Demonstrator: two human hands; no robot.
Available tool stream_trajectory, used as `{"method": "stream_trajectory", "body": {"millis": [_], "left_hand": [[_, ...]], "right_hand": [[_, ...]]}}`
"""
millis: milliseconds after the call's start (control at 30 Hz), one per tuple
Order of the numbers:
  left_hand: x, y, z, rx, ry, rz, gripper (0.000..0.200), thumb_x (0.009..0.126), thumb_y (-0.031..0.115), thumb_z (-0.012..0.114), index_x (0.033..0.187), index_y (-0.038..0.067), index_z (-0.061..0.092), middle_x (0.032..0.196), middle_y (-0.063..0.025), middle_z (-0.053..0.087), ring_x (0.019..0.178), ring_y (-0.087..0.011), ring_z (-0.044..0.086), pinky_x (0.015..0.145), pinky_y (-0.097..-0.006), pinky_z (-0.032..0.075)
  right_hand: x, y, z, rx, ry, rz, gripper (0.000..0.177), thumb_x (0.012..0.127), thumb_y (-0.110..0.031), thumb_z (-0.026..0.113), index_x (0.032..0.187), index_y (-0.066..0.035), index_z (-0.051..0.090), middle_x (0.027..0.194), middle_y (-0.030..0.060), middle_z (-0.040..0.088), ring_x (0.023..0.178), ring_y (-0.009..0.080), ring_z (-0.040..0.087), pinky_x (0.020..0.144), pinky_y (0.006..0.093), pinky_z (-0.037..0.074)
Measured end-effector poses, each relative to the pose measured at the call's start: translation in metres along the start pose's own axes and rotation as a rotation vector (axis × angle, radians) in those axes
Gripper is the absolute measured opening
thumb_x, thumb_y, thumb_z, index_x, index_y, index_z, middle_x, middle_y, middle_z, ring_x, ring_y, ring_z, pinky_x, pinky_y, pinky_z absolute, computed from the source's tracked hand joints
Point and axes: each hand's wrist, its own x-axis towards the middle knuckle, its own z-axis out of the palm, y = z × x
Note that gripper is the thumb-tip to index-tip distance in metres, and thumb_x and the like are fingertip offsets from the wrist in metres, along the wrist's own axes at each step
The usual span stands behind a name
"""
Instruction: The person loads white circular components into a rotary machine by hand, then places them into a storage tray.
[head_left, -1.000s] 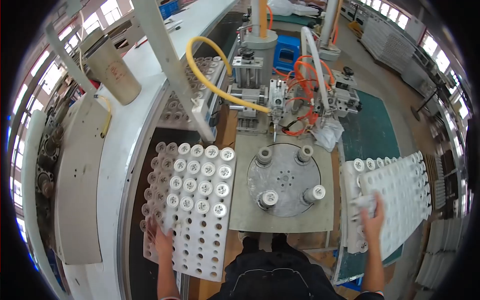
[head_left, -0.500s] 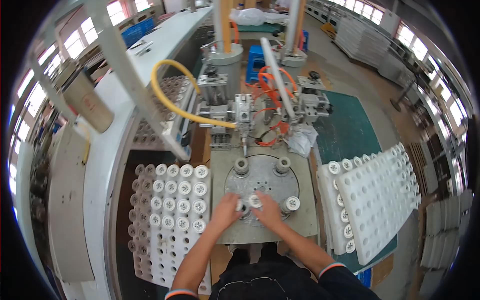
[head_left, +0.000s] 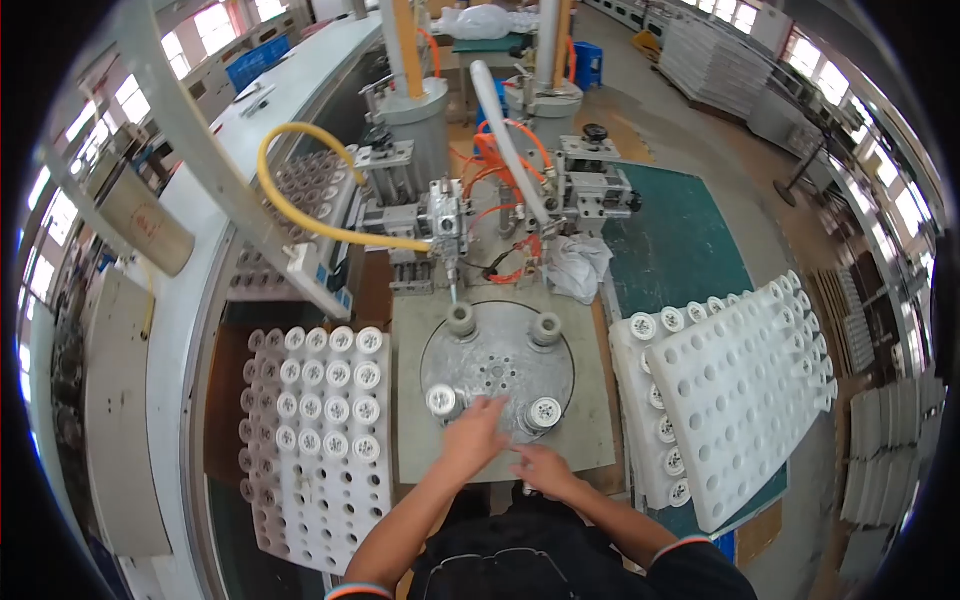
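Observation:
A round metal turntable [head_left: 498,345] lies in front of me with grey holders around its rim. On the front-left holder sits a white round lamp base [head_left: 441,401], and on the front-right holder another white lamp base [head_left: 544,412]. The back-left holder [head_left: 460,320] and back-right holder [head_left: 546,329] carry no white part. My left hand [head_left: 474,437] hangs over the turntable's front edge, fingers stretched forward beside the front-left holder, holding nothing visible. Nearer my body, my right hand [head_left: 545,470] points its fingers left, just below the front-right holder; nothing shows in it.
To the left, a white foam tray [head_left: 315,515] holds rows of white lamp bases. Stacked foam trays [head_left: 735,420] stand tilted on the right. Behind the turntable is a pneumatic machine [head_left: 440,225] with a yellow hose [head_left: 300,230] and orange tubes.
The white lamp base that my right hand held now sits on the front-left holder. Both hands have let go and drawn back toward my body. The camera view has shifted.

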Motion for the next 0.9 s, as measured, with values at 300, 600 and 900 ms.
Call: {"method": "stream_trajectory", "body": {"millis": [300, 600, 900], "left_hand": [[-0.047, -0.042, -0.024, 0.188, -0.072, 0.003, 0.065, 0.072, 0.018, 0.071, 0.131, 0.018, 0.045, 0.108, -0.0091, 0.055, 0.092, -0.0319, 0.06, 0.072, -0.0421, 0.051], [-0.23, -0.139, -0.116, 0.224, 0.431, -0.761, 0.065, 0.069, 0.023, 0.074, 0.13, 0.019, 0.049, 0.112, -0.0107, 0.054, 0.094, -0.0317, 0.06, 0.075, -0.0413, 0.051], [-0.232, -0.234, -0.136, 0.376, 0.342, -0.758, 0.068, 0.071, 0.029, 0.074, 0.133, 0.019, 0.046, 0.118, -0.0117, 0.057, 0.106, -0.0308, 0.056, 0.086, -0.042, 0.047]], "right_hand": [[0.036, -0.03, -0.019, -0.149, 0.501, -0.181, 0.043, 0.078, -0.016, 0.062, 0.12, -0.009, 0.054, 0.087, 0.0106, 0.057, 0.085, 0.0297, 0.054, 0.077, 0.0407, 0.042], [0.14, -0.088, 0.029, -0.678, 0.258, -0.606, 0.061, 0.071, -0.019, 0.07, 0.128, -0.014, 0.049, 0.094, 0.0065, 0.056, 0.091, 0.0244, 0.052, 0.075, 0.039, 0.038], [0.11, -0.109, 0.035, -0.51, 0.399, -0.581, 0.069, 0.067, -0.026, 0.072, 0.13, -0.016, 0.048, 0.116, 0.0078, 0.053, 0.107, 0.0263, 0.048, 0.09, 0.0426, 0.034]]}}
